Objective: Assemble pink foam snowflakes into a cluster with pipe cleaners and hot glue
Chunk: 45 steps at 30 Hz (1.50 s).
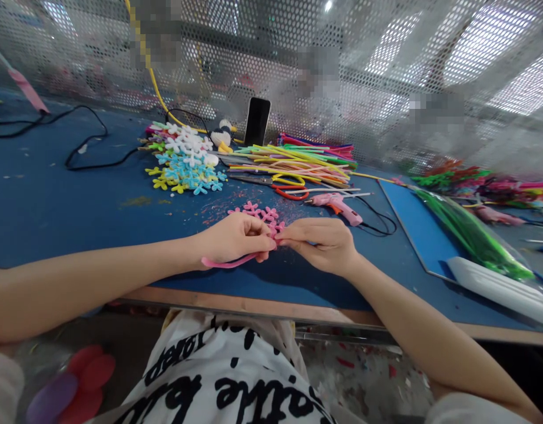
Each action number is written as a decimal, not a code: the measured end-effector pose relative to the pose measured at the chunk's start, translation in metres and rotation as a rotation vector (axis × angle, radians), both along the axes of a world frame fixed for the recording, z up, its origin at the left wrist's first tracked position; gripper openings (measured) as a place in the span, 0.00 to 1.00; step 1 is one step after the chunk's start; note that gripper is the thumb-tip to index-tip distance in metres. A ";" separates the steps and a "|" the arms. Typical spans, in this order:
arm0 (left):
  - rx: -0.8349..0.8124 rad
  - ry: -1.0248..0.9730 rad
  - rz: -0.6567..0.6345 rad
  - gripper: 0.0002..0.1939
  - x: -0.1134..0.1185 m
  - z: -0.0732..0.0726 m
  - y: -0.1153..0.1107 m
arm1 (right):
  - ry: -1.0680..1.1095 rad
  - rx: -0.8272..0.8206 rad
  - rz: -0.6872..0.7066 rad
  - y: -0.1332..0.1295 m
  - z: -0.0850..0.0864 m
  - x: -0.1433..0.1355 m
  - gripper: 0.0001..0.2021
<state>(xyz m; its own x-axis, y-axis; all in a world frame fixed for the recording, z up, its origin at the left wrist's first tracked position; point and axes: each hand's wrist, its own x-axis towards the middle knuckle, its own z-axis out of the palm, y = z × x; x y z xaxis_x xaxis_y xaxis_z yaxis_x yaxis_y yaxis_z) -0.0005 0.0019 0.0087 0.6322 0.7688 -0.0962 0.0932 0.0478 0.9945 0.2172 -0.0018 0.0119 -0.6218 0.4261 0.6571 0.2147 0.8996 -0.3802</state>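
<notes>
A pink pipe cleaner (229, 263) runs through my left hand (236, 238), its loose end sticking out below the palm. My right hand (322, 242) pinches the other part of it, with the fingertips of both hands meeting. The bit between the fingertips is mostly hidden. Just behind my hands lie several pink pipe-cleaner flowers (251, 207) on the blue table (121, 235). Beyond them rests a pair of scissors (291, 191) with red and yellow handles. A pink glue gun (337, 206) lies to the right of it.
White, blue and yellow pipe-cleaner flowers (183, 159) are heaped at back left. A bundle of coloured pipe cleaners (293, 162) lies at the back, near a propped phone (257, 121). Bagged green pipe cleaners (474, 235) are on the right. A black cable (88, 138) crosses the left.
</notes>
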 end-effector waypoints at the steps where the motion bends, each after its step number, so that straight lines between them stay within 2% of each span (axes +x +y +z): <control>1: 0.008 -0.001 0.000 0.06 0.000 -0.001 0.000 | 0.003 -0.039 -0.003 0.000 0.001 0.000 0.09; 3: 0.023 -0.031 0.006 0.07 0.000 -0.003 0.000 | 0.017 -0.124 -0.037 0.000 0.001 0.000 0.07; 5: 0.020 -0.102 0.064 0.09 0.001 -0.006 0.000 | 0.058 -0.245 -0.148 0.001 0.001 0.000 0.06; 8: -0.035 -0.208 0.218 0.12 0.003 -0.011 -0.001 | 0.189 -0.531 -0.301 0.002 -0.001 -0.001 0.15; 10: -0.084 -0.239 0.292 0.16 0.004 -0.013 -0.001 | 0.246 -0.742 -0.287 0.002 -0.003 -0.003 0.21; 12: -0.119 -0.252 0.319 0.18 0.004 -0.014 -0.001 | 0.258 -0.905 -0.239 0.001 -0.006 -0.007 0.20; 17: -0.113 -0.291 0.336 0.18 0.004 -0.015 0.000 | 0.362 -1.147 -0.160 -0.005 -0.013 -0.017 0.16; 22: -0.096 -0.267 0.349 0.17 0.004 -0.016 0.002 | 0.439 -1.122 -0.222 -0.003 -0.015 -0.016 0.14; 27: 0.009 -0.181 0.372 0.17 0.004 -0.019 0.004 | 0.418 -1.129 -0.190 -0.005 -0.015 -0.017 0.15; 33: 0.197 -0.123 0.294 0.12 0.001 -0.017 0.002 | 0.374 -1.023 -0.242 -0.009 -0.013 -0.020 0.14; 38: 0.323 -0.050 0.230 0.10 -0.001 -0.013 0.000 | 0.352 -0.977 -0.197 -0.009 -0.011 -0.018 0.14; 45: 0.357 0.038 0.273 0.11 -0.002 -0.012 0.000 | 0.183 -1.017 -0.190 -0.006 -0.008 -0.014 0.11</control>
<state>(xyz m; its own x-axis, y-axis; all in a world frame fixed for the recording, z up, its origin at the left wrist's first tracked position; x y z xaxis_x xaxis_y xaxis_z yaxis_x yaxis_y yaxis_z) -0.0021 0.0016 -0.0030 0.4023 0.8963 0.1863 0.1614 -0.2697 0.9493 0.2031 -0.0081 0.0039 -0.4141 0.9102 0.0122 0.1818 0.0959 -0.9787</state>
